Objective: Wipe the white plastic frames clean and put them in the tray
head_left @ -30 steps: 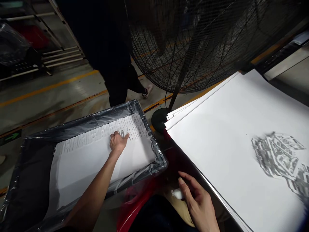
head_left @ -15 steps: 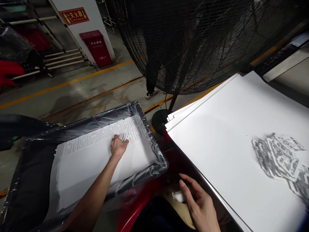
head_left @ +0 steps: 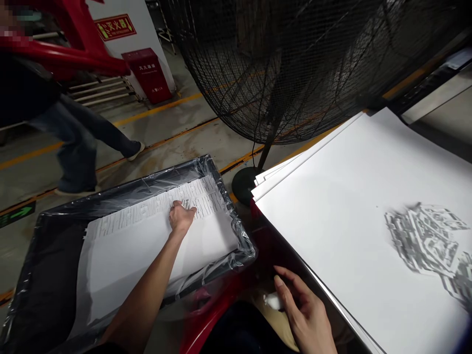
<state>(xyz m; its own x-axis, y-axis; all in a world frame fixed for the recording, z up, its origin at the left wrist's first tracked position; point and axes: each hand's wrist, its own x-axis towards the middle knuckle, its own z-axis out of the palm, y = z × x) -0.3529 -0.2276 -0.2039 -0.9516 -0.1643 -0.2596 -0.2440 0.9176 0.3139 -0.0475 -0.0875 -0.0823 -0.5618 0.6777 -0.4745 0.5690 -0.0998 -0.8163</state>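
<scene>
My left hand (head_left: pixel 181 216) is closed on a small white cut-out piece (head_left: pixel 187 202), partly hidden by the fingers. It is over rows of similar white pieces (head_left: pixel 140 209) at the far side of a white sheet (head_left: pixel 132 265). The sheet lies in a black tray (head_left: pixel 47 260) wrapped in clear plastic. My right hand (head_left: pixel 308 312) hangs beside the stack of large white sheets (head_left: pixel 332 211), fingers loosely curved and apart. Next to its thumb is a small crumpled white thing (head_left: pixel 273 301); I cannot tell whether the hand touches it. Grey-patterned cut-out pieces (head_left: pixel 427 238) lie blurred on the stack.
A large black mesh fan (head_left: pixel 295 73) stands beyond the sheets, on a round base (head_left: pixel 245 184). At the left, a person (head_left: pixel 77 142) walks by, near a red plastic object (head_left: pixel 73 44). A red extinguisher box (head_left: pixel 149 73) stands behind.
My left hand has shifted very slightly up and left over the rows. My right hand stays put. At the left, a walking person and a red object have come into view.
</scene>
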